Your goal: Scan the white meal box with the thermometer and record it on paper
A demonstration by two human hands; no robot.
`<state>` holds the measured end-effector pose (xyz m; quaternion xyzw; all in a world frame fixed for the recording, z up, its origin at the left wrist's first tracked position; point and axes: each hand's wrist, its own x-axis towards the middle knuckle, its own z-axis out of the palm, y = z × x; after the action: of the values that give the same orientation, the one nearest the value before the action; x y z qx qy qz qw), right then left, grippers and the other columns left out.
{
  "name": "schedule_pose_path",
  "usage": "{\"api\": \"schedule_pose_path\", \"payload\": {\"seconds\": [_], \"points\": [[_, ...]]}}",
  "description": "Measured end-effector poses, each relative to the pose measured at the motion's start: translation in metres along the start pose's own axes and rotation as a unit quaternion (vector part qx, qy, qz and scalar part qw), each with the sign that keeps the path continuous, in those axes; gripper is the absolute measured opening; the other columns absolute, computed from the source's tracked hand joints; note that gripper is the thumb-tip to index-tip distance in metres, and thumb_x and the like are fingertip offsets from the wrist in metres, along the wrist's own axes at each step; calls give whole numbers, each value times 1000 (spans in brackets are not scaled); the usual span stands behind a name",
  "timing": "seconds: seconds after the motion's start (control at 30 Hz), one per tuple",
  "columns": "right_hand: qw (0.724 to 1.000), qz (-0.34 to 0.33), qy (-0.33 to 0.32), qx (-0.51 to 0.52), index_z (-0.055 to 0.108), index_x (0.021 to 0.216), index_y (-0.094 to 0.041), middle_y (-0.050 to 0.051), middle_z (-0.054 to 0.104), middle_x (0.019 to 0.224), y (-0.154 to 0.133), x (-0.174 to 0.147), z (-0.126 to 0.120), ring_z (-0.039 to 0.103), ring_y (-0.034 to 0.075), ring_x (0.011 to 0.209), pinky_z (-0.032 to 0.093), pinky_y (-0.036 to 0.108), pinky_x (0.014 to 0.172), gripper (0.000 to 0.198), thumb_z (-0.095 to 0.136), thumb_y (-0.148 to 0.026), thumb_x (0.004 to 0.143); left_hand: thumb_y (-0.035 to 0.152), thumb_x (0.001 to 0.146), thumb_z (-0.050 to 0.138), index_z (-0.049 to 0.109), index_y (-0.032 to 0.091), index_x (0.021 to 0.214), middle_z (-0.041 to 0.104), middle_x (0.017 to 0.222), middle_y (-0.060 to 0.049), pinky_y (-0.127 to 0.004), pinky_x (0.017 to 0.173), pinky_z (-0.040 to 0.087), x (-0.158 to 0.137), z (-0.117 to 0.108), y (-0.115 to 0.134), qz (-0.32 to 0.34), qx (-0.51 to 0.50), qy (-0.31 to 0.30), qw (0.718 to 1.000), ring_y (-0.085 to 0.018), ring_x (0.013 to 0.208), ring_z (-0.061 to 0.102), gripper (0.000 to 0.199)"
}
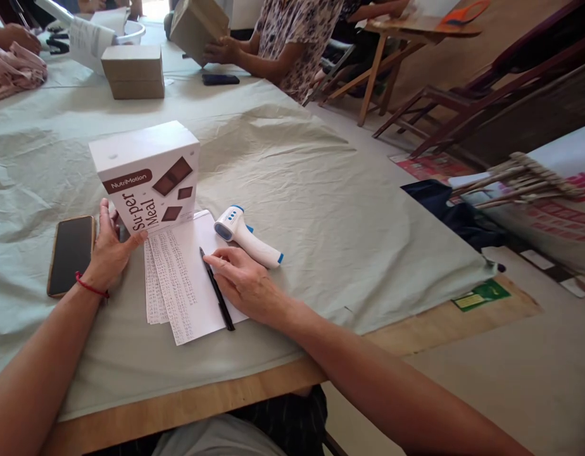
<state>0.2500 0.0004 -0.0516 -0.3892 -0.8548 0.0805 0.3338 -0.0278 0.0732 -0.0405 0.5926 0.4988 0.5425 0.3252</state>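
Note:
A white and brown NutriMotion meal box (166,171) stands upright on the cloth-covered table, at the back of some papers. My left hand (109,247) grips its lower left corner, thumb across the front and fingers along the side. Sheets covered in small writing (173,285) lie partly overlapped in front of the box. On them rests a black pen (218,290). My right hand (247,282) is loosely bent just right of the pen, fingertips by its upper end, not wrapped round it. Beyond that hand lies a white and blue infrared thermometer (254,244).
A smartphone (71,255) lies left of my left hand. Farther back are a brown carton (133,73), a dark phone (220,80) and a white basket (131,31). Across the table, a person (292,44) handles another carton (197,28). The table's wooden edge (192,405) is near me.

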Motion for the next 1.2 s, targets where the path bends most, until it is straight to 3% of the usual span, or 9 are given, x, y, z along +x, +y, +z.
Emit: {"api": "schedule_pose_path", "payload": {"seconds": [0.17,0.33,0.43,0.5,0.57,0.63,0.77,1.03,1.2], "points": [[998,14,46,-47,64,120,-19,13,64,108,1,3,-6,62,24,99,54,40,86,30,50,-16,94,30,64,85,49,21,131,63,125,-11,-50,105,51,-5,2,10,-20,23,16,999,-28,116,63,76],[962,208,27,-175,57,132,-10,22,61,119,28,6,-17,58,35,106,49,49,87,52,65,-31,84,44,72,79,59,17,117,69,119,-12,-45,102,53,-16,0,24,-33,7,43,999,-26,110,67,56],[947,301,-30,-106,61,123,-11,17,66,105,40,11,-24,60,32,96,48,44,81,47,63,-33,81,52,79,72,64,16,111,71,115,-11,-44,101,54,-23,-1,29,-32,-16,34,999,-27,110,67,49],[942,334,-5,15,64,112,-16,11,66,95,38,14,-28,60,27,88,47,39,78,37,59,-37,82,55,80,71,66,16,109,72,111,-11,-44,98,55,-27,1,32,-40,-18,24,999,-27,108,68,49],[919,341,78,180,63,104,-20,5,62,84,27,17,-32,57,22,78,46,35,73,32,56,-44,83,56,79,72,67,16,111,73,110,-11,-44,97,56,-29,5,36,-48,-17,4,999,-29,107,68,51],[866,322,169,342,61,96,-21,1,57,77,10,19,-32,54,18,71,44,33,70,31,58,-48,81,55,78,74,67,16,114,73,112,-11,-44,98,56,-30,8,40,-53,-24,-17,998,-30,111,67,53],[781,293,50,549,59,83,-20,0,53,70,-22,17,-22,47,15,64,40,31,63,28,63,-47,74,56,79,73,67,16,116,72,120,-11,-46,105,52,-29,11,45,-66,-60,-38,995,-30,117,65,55],[798,268,-18,540,58,90,-21,-1,49,74,-28,21,-8,43,14,69,36,28,63,28,61,-47,82,46,72,81,58,18,125,67,129,-12,-45,102,54,-31,7,38,-74,-43,-77,993,-28,115,66,64],[784,264,-42,560,60,94,-22,-1,52,77,-27,23,-5,45,14,71,38,28,65,29,67,-46,80,45,72,81,55,20,125,69,124,-11,-46,101,54,-32,8,39,-59,-17,-91,994,-28,112,67,64]]}}
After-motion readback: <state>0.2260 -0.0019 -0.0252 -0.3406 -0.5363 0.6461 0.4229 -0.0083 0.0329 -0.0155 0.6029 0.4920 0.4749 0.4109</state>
